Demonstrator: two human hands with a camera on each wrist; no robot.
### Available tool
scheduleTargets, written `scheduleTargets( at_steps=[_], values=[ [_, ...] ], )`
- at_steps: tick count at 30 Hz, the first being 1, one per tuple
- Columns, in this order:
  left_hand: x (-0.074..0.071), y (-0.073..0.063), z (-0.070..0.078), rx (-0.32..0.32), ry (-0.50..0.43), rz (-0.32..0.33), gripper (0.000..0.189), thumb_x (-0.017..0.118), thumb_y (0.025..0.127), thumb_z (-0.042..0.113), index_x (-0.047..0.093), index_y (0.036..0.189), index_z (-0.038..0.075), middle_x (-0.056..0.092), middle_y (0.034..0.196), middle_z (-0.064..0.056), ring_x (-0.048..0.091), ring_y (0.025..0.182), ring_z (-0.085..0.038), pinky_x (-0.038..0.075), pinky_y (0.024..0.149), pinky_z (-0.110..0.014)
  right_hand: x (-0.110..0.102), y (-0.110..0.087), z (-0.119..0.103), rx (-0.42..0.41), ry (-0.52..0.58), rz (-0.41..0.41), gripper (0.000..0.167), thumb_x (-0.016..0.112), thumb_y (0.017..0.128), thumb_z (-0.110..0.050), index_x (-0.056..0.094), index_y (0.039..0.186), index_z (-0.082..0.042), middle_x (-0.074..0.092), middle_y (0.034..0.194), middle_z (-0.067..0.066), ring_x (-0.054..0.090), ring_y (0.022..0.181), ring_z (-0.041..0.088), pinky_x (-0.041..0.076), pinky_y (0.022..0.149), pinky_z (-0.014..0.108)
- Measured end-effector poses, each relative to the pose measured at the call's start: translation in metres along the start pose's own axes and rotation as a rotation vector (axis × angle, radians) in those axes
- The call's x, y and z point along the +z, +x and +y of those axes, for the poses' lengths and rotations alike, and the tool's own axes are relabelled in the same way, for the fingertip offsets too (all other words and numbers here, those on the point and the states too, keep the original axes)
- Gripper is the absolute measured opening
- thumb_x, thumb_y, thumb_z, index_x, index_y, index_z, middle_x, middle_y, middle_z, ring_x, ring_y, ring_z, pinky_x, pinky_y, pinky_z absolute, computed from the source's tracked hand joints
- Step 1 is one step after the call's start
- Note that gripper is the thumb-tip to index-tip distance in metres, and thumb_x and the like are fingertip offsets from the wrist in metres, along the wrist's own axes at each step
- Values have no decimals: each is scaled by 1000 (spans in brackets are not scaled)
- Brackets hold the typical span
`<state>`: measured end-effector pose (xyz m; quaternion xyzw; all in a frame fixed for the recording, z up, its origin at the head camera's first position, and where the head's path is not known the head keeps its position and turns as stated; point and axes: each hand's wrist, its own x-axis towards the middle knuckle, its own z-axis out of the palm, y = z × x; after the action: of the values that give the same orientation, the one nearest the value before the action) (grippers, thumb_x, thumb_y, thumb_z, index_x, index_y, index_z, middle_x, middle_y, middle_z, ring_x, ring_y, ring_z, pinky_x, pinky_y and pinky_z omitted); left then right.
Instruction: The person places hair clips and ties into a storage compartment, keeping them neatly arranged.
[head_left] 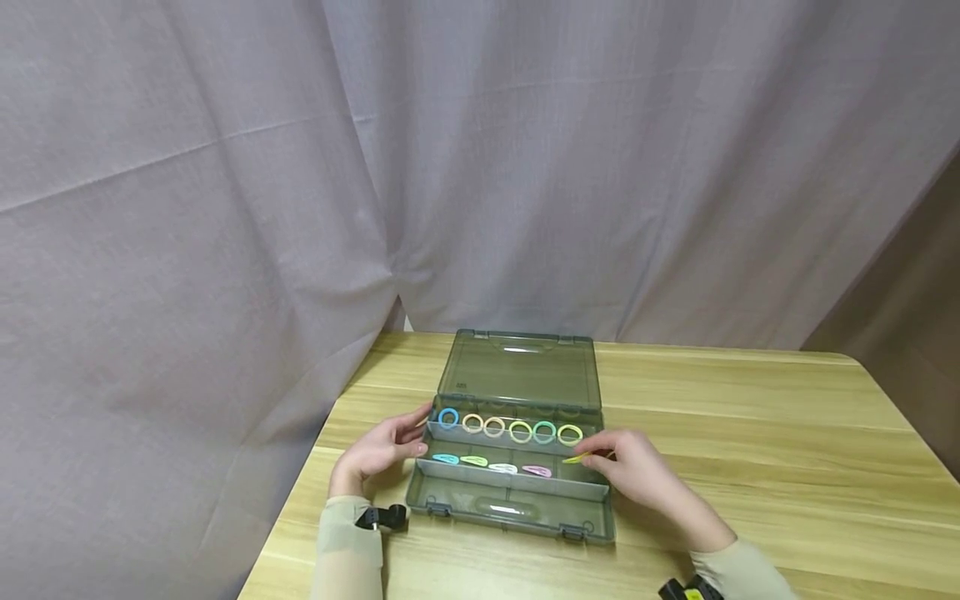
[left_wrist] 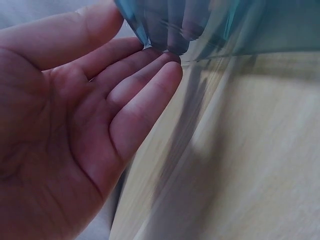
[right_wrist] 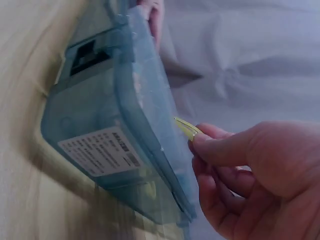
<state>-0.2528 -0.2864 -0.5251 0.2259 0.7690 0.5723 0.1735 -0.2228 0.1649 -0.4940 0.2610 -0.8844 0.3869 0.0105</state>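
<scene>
In the head view, a see-through grey-green plastic box [head_left: 510, 521] lies with its hinged lid [head_left: 517, 367] folded back. My right hand [head_left: 637, 471] pinches a yellow snap hair clip [right_wrist: 186, 128] between thumb and forefinger, over the right end of the middle row. Along that row lie a blue clip [head_left: 446, 458], a yellow-green clip [head_left: 474, 461], a white clip [head_left: 503, 468] and a pink clip [head_left: 537, 471]. My left hand [head_left: 382, 450] rests against the box's left side, fingers fairly straight; the left wrist view shows its fingertips at the glossy wall.
Several coloured hair ties, among them a blue hair tie [head_left: 448, 418] and a green hair tie [head_left: 544, 432], stand in the back row. A printed label [right_wrist: 102, 151] is on the box's side. Grey curtains [head_left: 525, 167] hang behind the wooden table [head_left: 750, 417].
</scene>
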Motion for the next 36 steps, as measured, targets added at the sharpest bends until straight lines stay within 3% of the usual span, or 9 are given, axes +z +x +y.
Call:
scheduleTargets(
  at_steps=[6, 10, 16, 24, 30, 36],
  values=[
    [1, -1, 0, 2, -16, -3, 75, 61, 104, -7, 17, 165, -11, 16, 173, -28, 28, 155, -48, 31, 125, -44, 3, 5, -5, -109, -154, 22, 14, 84, 88, -3, 85, 92, -17, 76, 101, -7, 73, 98, 20, 63, 91, 46],
    [1, -2, 1, -5, -32, -4, 76, 60, 103, -8, 17, 165, -11, 15, 173, -28, 27, 155, -48, 33, 124, -42, 3, 7, -7, -133, -193, 25, 17, 87, 86, -5, 85, 90, -21, 74, 97, -13, 71, 93, 13, 62, 87, 44],
    [0, -3, 1, 1, -24, -5, 77, 63, 104, -3, 16, 165, -12, 14, 172, -30, 26, 155, -50, 33, 124, -43, 5, 14, -9, -94, -183, -46, 13, 87, 87, -8, 85, 88, -21, 79, 87, -14, 72, 83, 5, 63, 76, 32],
    [0, -2, 2, 3, 0, 3, 77, 64, 104, -1, 18, 165, -11, 16, 172, -29, 29, 154, -48, 29, 125, -44, 11, 16, -12, -27, -291, -119, 22, 82, 88, -1, 77, 80, -21, 70, 76, -18, 58, 69, -1, 54, 62, 27],
    [0, -3, 2, -3, -4, -1, 79, 66, 105, 3, 18, 165, -11, 16, 173, -28, 29, 155, -49, 29, 125, -45, 12, 15, -13, -16, -347, -127, 26, 81, 85, 1, 74, 77, -22, 66, 73, -19, 55, 67, 1, 52, 60, 28],
    [0, -1, 2, -8, 1, 3, 78, 66, 105, 3, 19, 165, -10, 17, 173, -27, 29, 155, -47, 29, 125, -45, 13, 15, -14, 57, -341, -128, 21, 82, 85, -3, 77, 79, -22, 68, 74, -18, 58, 68, 2, 55, 61, 33]
  ],
)
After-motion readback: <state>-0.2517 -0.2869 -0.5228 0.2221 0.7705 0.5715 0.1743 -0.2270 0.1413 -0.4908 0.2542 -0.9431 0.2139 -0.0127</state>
